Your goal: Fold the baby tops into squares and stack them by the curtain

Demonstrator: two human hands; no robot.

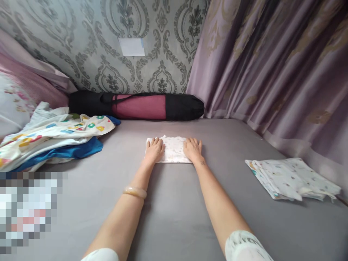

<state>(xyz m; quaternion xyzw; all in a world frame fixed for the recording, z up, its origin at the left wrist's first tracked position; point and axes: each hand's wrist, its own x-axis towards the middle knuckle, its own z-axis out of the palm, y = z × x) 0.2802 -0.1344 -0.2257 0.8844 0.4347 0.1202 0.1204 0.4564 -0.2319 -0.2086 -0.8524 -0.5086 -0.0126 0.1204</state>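
A folded white cloth with a small pale print point(174, 150) lies flat on the grey sheet point(174, 206), in the middle of the view. My left hand point(155, 149) rests on its left end, fingers stretched away from me. On its right end lies my right hand point(193, 148), palm down with the fingers extended. Both hands touch the cloth from above and neither grips it. Parts of the cloth's two ends are hidden under my hands.
Loose clothes point(62, 141) are heaped at the left. Folded white printed cloths point(293, 179) lie at the right, near the purple curtain point(244, 65). A long black and maroon bag point(138, 106) lies along the patterned wall point(160, 21).
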